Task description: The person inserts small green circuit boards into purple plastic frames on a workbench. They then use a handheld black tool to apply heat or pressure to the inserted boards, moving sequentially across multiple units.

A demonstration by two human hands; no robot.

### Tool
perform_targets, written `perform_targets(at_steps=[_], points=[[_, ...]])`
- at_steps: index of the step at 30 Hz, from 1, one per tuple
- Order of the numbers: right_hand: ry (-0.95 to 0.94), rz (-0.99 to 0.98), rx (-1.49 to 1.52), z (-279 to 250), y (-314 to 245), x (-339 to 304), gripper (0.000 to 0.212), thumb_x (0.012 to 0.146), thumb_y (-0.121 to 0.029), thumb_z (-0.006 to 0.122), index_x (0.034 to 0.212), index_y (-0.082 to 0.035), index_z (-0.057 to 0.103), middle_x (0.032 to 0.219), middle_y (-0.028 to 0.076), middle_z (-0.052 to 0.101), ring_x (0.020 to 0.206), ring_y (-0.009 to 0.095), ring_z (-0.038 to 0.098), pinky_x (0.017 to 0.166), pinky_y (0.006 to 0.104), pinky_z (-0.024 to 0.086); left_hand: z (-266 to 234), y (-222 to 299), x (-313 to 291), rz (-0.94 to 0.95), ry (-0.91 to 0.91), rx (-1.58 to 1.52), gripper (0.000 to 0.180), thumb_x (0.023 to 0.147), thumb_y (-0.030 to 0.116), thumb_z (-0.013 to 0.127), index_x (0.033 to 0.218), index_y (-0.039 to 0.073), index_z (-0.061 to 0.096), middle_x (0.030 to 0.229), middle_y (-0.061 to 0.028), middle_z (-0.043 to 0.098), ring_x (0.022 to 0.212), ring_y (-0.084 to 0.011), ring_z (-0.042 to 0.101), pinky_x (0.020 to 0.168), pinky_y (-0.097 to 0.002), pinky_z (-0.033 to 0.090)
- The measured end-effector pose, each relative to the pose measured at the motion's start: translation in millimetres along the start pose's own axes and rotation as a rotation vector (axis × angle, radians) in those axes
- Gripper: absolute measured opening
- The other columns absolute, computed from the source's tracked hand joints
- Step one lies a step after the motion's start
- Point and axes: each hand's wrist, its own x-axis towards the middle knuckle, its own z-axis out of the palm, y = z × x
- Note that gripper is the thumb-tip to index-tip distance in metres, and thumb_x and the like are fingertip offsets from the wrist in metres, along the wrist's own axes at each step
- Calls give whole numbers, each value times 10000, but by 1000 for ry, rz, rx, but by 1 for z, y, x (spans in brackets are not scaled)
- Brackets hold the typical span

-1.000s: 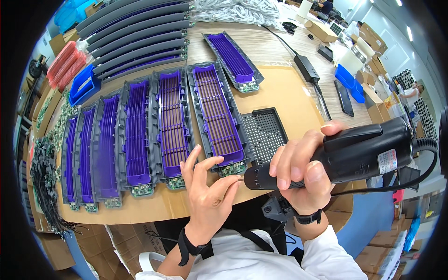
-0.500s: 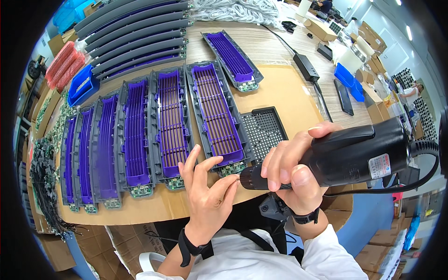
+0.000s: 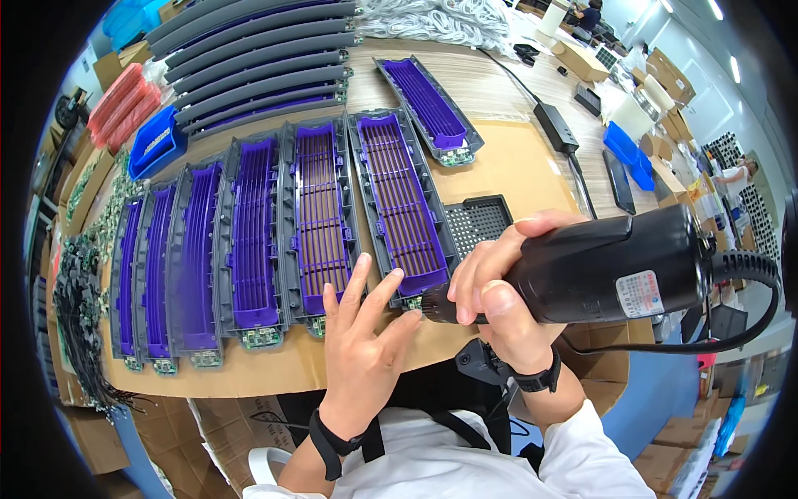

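Observation:
My right hand [image 3: 514, 320] is wrapped around a black electric screwdriver [image 3: 594, 262], held nearly level with its nose pointing left. The nose reaches the near end of a grey housing [image 3: 384, 237] with a purple grille, where a small green circuit board [image 3: 413, 303] partly shows. The screwdriver's tip and any screw under it are hidden. At the same end my left hand [image 3: 362, 353] has its fingers spread, the index finger on the housing's near end and the thumb close to the screwdriver's nose. Several similar housings [image 3: 253, 233] lie in a row to the left.
Behind the right hand lies a black perforated tray [image 3: 478, 220]. Another purple-grilled housing [image 3: 432, 108] lies farther back, near a black power adapter [image 3: 555, 127]. Stacked grey housings [image 3: 258, 66] and a blue bin [image 3: 158, 145] stand at the far left. The screwdriver's cable [image 3: 665, 345] loops at right.
My left thumb and index finger have gone from pinched together to spread apart. The screwdriver's nose has come slightly left and up onto the housing's near end. The whole view has shifted slightly.

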Motion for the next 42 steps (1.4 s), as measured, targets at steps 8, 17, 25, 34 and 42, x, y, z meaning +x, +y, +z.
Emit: perform_targets(at_steps=[8, 17, 25, 34, 42], points=[[11, 68, 20, 10, 2, 2, 408, 807, -112, 713, 1112, -38, 453, 689, 58, 554, 615, 148, 543, 619, 316, 469, 2, -2, -1, 3, -3, -28, 40, 786, 119, 706, 824, 118, 720, 1288, -86, 595, 1350, -330, 425, 1048, -650, 275], [2, 217, 54, 16, -1, 1, 244, 755, -52, 724, 948, 6, 586, 779, 67, 614, 792, 127, 577, 763, 293, 465, 3, -4, -2, 20, 2, -37, 31, 791, 100, 677, 807, 85, 700, 1293, -98, 576, 1346, -341, 426, 1019, -664, 297], [-86, 173, 222, 23, 8, 7, 339, 755, 16, 716, 1040, 20, 533, 739, 54, 589, 635, 82, 566, 589, 219, 444, 3, -5, -3, 5, -5, -75, 81, 793, 96, 678, 857, 106, 725, 1297, -88, 567, 1357, -333, 412, 1022, -666, 287], [-91, 132, 92, 14, 9, 6, 404, 753, -31, 735, 1071, 48, 499, 723, 55, 607, 653, 97, 577, 620, 230, 451, 1, -5, -2, -2, -8, -68, 99, 783, 86, 692, 869, 111, 733, 1298, -81, 566, 1358, -325, 412, 1030, -668, 278], [-46, 204, 188, 16, 8, 8, 384, 774, -42, 726, 1061, 9, 475, 726, 66, 577, 616, 120, 544, 591, 256, 446, 1, -5, -3, -6, -14, -79, 97, 784, 80, 690, 867, 109, 731, 1298, -87, 565, 1360, -327, 407, 1037, -666, 269]])
